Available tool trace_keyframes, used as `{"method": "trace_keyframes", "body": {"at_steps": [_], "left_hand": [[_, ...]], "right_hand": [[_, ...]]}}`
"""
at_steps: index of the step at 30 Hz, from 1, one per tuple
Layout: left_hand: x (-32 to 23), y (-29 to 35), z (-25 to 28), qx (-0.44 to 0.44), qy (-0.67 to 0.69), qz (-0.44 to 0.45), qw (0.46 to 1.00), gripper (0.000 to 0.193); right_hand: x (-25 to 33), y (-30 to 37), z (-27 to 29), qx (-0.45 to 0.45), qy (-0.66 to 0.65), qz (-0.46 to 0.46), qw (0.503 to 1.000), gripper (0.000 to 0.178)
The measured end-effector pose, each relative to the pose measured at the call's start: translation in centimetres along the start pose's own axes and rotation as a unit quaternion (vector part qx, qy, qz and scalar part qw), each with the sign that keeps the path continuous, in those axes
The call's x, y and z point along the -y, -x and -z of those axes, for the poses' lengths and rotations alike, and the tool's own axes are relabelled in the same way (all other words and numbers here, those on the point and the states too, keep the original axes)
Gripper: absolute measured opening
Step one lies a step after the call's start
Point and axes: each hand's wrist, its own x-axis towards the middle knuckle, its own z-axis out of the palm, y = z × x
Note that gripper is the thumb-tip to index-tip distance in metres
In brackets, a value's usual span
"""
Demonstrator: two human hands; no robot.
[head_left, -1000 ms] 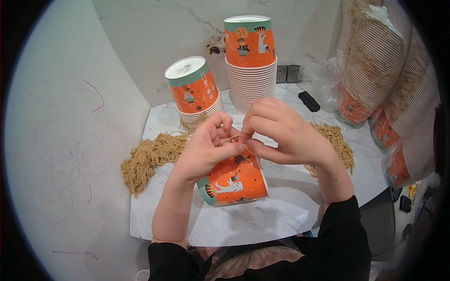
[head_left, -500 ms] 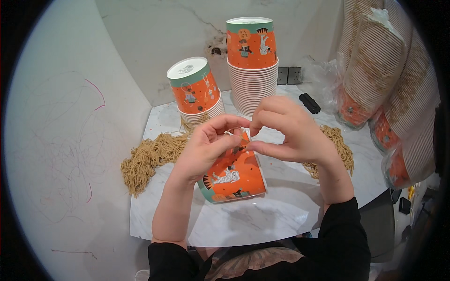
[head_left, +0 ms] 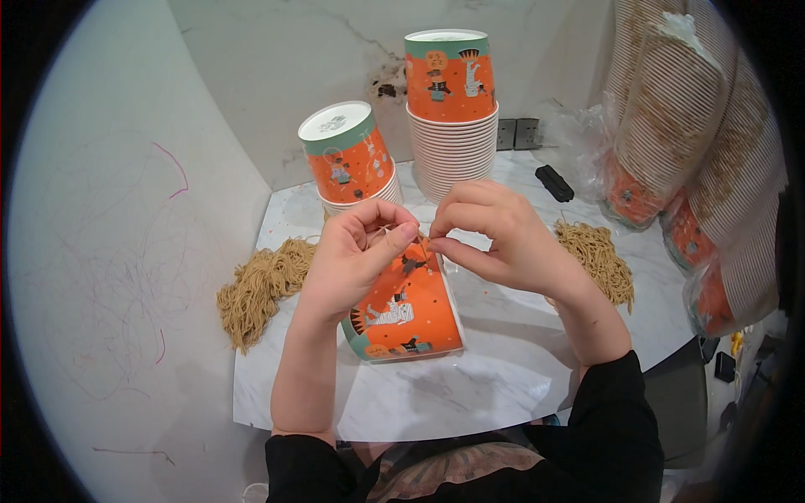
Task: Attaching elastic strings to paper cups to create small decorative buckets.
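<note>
Here, an orange paper cup (head_left: 409, 312) lies on its side on the white marble table (head_left: 470, 394), its rim toward the person. Both hands meet just above the cup's far end: the left hand (head_left: 356, 260) and right hand (head_left: 495, 239) each pinch a thin tan string (head_left: 419, 245) between thumb and forefinger. Left of the cup lies a string bundle (head_left: 260, 285); beyond it stand two cup stacks (head_left: 453, 126).
</note>
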Motion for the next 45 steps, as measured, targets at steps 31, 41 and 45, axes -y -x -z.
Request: {"method": "trace_keyframes", "body": {"at_steps": [31, 41, 45], "left_hand": [[-0.8, 1.3, -1.7, -0.086, -0.208, -0.155, 0.962, 0.01], [-0.8, 0.9, -1.3, -0.042, -0.12, -0.15, 0.98, 0.011], [-1.3, 1.3, -1.7, -0.054, -0.121, -0.152, 0.98, 0.013]], "right_hand": [[0.4, -0.5, 0.8, 0.03, -0.208, -0.131, 0.969, 0.013], [-0.3, -0.4, -1.1, 0.022, -0.322, -0.176, 0.93, 0.012], [-0.1, -0.4, -1.1, 0.015, -0.316, -0.158, 0.935, 0.009]]}}
